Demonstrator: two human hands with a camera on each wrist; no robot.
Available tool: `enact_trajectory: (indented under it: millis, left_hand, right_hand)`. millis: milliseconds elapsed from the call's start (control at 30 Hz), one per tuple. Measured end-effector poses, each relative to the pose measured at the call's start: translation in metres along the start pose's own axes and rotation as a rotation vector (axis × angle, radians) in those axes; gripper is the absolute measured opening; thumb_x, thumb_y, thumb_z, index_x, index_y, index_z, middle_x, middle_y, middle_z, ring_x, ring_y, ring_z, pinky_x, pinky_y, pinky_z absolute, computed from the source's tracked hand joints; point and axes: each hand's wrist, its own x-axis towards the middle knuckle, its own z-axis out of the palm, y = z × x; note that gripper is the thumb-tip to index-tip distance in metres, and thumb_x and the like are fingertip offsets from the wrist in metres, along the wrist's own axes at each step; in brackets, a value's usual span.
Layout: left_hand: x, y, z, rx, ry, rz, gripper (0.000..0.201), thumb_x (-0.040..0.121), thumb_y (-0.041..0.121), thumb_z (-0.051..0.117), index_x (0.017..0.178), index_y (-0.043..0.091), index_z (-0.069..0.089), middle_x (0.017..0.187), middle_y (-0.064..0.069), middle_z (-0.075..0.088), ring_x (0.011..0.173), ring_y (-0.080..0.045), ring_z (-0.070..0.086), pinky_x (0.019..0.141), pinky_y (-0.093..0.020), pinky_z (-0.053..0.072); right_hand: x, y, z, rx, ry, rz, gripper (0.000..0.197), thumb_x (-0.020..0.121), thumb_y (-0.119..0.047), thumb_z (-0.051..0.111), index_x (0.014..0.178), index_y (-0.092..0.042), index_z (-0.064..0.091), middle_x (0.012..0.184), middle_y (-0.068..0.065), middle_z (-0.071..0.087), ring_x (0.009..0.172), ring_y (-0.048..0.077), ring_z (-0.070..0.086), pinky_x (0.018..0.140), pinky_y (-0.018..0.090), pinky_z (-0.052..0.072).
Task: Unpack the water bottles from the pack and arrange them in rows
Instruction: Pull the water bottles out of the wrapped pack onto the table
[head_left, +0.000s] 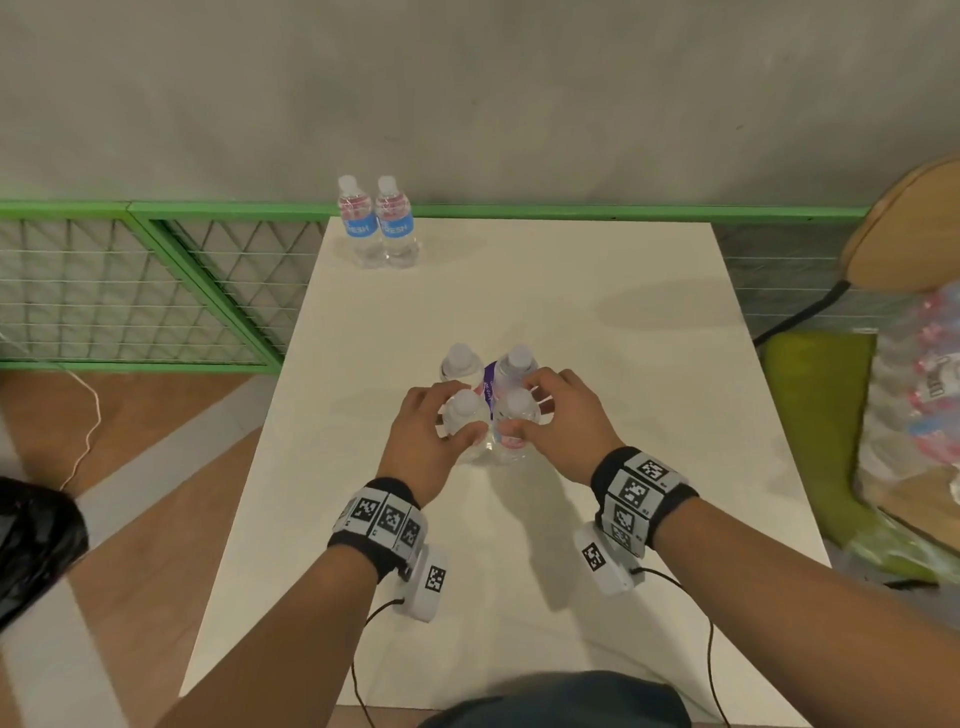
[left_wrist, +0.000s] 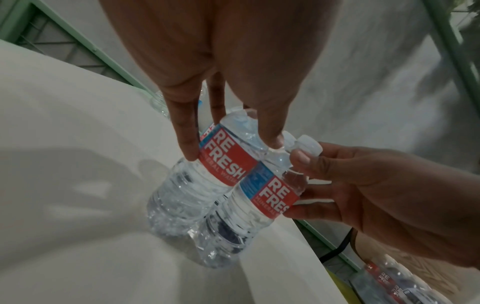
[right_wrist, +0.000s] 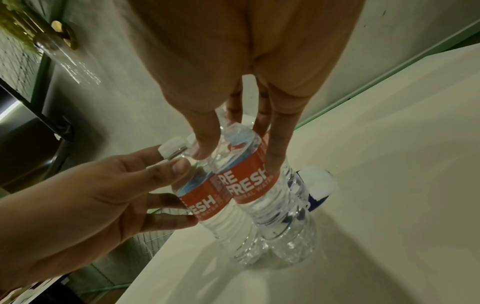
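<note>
Four clear water bottles with white caps stand clustered mid-table, a purple pack strip (head_left: 488, 383) between them. My left hand (head_left: 441, 423) grips the near-left bottle (head_left: 466, 415), fingers and thumb around its red label (left_wrist: 228, 158). My right hand (head_left: 540, 410) grips the near-right bottle (head_left: 515, 418) at its shoulder and label (right_wrist: 246, 183). The two held bottles touch side by side on the table. Behind them stand the two far bottles (head_left: 460, 361) (head_left: 518, 360). Two more bottles (head_left: 378, 223) stand together at the far left corner of the white table (head_left: 597, 322).
A chair with a green cushion (head_left: 815, 415) stands right of the table, carrying a plastic-wrapped pack of bottles (head_left: 924, 384). A green wire fence (head_left: 156, 291) runs behind and to the left. A black bag (head_left: 36, 540) lies on the floor at left.
</note>
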Motion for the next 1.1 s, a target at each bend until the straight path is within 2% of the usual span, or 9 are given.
enact_trajectory:
  millis: [333,433,500,600,667,733,800,967,1100]
  left_hand:
    - [0.0,-0.001,-0.002,-0.03,-0.053,-0.046,0.05,0.082,0.034,0.074,0.126,0.039,0.051,0.121,0.008,0.049,0.105,-0.013,0.058,0.094,-0.031,0.049]
    - [-0.005,-0.001,-0.006,-0.015,-0.132,-0.049,0.059,0.083,0.035,0.072,0.134,0.045,0.043,0.127,0.01,0.046,0.112,-0.011,0.056,0.097,-0.034,0.049]
    - [-0.012,-0.001,-0.012,-0.028,-0.156,-0.055,0.069,0.084,0.023,0.069,0.139,0.045,0.034,0.134,0.011,0.041,0.118,-0.014,0.053,0.097,-0.036,0.05]
    - [-0.024,0.014,-0.022,0.004,0.019,0.033,0.071,0.079,-0.002,0.058,0.137,0.035,0.042,0.134,0.012,0.035,0.118,-0.01,0.049,0.1,-0.037,0.049]
    - [-0.03,0.037,-0.025,0.012,0.146,0.149,0.062,0.078,-0.006,0.057,0.127,0.03,0.051,0.129,0.012,0.038,0.115,-0.007,0.049,0.097,-0.035,0.05]
    - [-0.036,0.069,-0.021,0.005,0.148,0.258,0.05,0.081,-0.005,0.057,0.118,0.028,0.057,0.119,0.013,0.048,0.109,-0.005,0.053,0.091,-0.03,0.05]
    - [-0.043,0.103,-0.007,-0.011,0.003,0.332,0.04,0.085,-0.002,0.056,0.111,0.029,0.06,0.107,0.016,0.058,0.101,-0.007,0.059,0.086,-0.027,0.051]
    - [-0.062,0.171,0.074,0.021,-0.688,0.378,0.031,0.091,0.01,0.052,0.109,0.034,0.061,0.096,0.016,0.066,0.092,-0.007,0.062,0.083,-0.027,0.051]
    - [-0.066,0.218,0.164,0.055,-0.988,0.39,0.024,0.093,0.017,0.049,0.106,0.031,0.063,0.094,0.013,0.068,0.087,-0.008,0.063,0.083,-0.031,0.052]
  right_hand:
    - [-0.001,-0.002,0.003,-0.019,0.015,-0.014,0.048,0.069,-0.037,0.083,0.11,-0.028,0.06,0.105,-0.003,0.054,0.092,0.015,0.061,0.087,0.032,0.052]
    - [-0.003,-0.004,-0.008,-0.039,-0.06,-0.021,0.057,0.067,-0.046,0.083,0.116,-0.034,0.058,0.105,-0.007,0.056,0.092,0.012,0.06,0.081,0.024,0.048]
    - [-0.009,-0.003,-0.021,-0.036,-0.113,-0.014,0.061,0.068,-0.055,0.079,0.121,-0.039,0.054,0.105,-0.01,0.057,0.091,0.009,0.06,0.081,0.023,0.048]
    - [-0.028,0.008,-0.052,-0.018,-0.157,0.045,0.043,0.077,-0.057,0.07,0.114,-0.037,0.057,0.096,-0.01,0.063,0.083,0.009,0.063,0.075,0.022,0.051]
    - [-0.05,0.025,-0.075,-0.049,-0.175,0.078,0.03,0.082,-0.052,0.068,0.106,-0.037,0.061,0.092,-0.01,0.065,0.079,0.009,0.064,0.071,0.019,0.05]
    - [-0.078,0.049,-0.099,-0.083,-0.18,0.123,0.023,0.084,-0.05,0.067,0.103,-0.04,0.061,0.091,-0.011,0.065,0.076,0.007,0.064,0.068,0.018,0.051]
    - [-0.112,0.078,-0.121,-0.096,-0.154,0.203,0.019,0.084,-0.051,0.066,0.1,-0.044,0.061,0.088,-0.011,0.066,0.072,0.006,0.064,0.066,0.021,0.054]
    - [-0.191,0.157,-0.175,-0.125,-0.122,0.44,0.018,0.082,-0.054,0.066,0.098,-0.046,0.06,0.085,-0.008,0.067,0.068,0.007,0.065,0.068,0.026,0.055]
    - [-0.239,0.214,-0.218,-0.124,-0.064,0.601,0.021,0.083,-0.049,0.066,0.1,-0.037,0.063,0.087,-0.006,0.067,0.077,0.004,0.063,0.072,0.024,0.053]
